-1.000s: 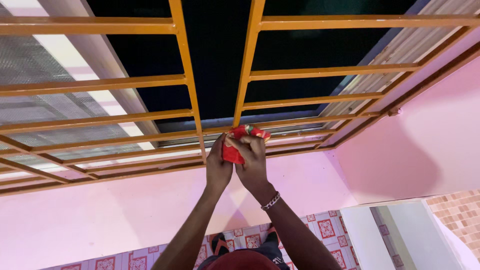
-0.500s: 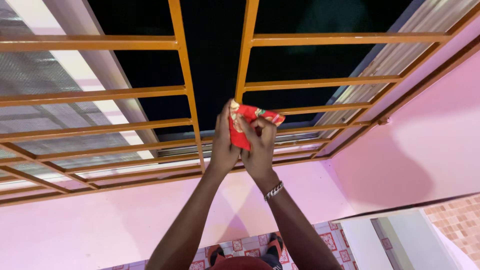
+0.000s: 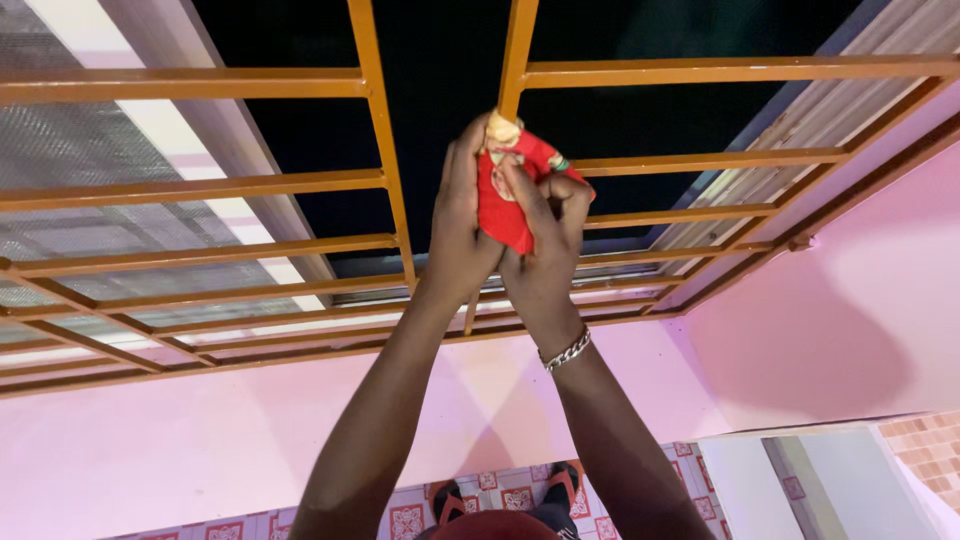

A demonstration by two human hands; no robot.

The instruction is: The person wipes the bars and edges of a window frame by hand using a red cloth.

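Both hands up at the orange grille. Left hand and right hand clamp a red patterned cloth around the vertical bar, fingers closed tight on it. Cloth sits on the bar between two crossbars, hands touching each other. Bracelet on right wrist. Pink wall below and right of the grille.

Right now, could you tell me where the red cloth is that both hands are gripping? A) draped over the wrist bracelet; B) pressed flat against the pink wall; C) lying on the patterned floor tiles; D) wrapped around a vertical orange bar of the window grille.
D: both the left hand and the right hand clasp the red cloth around a vertical bar of the orange grille, well above the pink wall.
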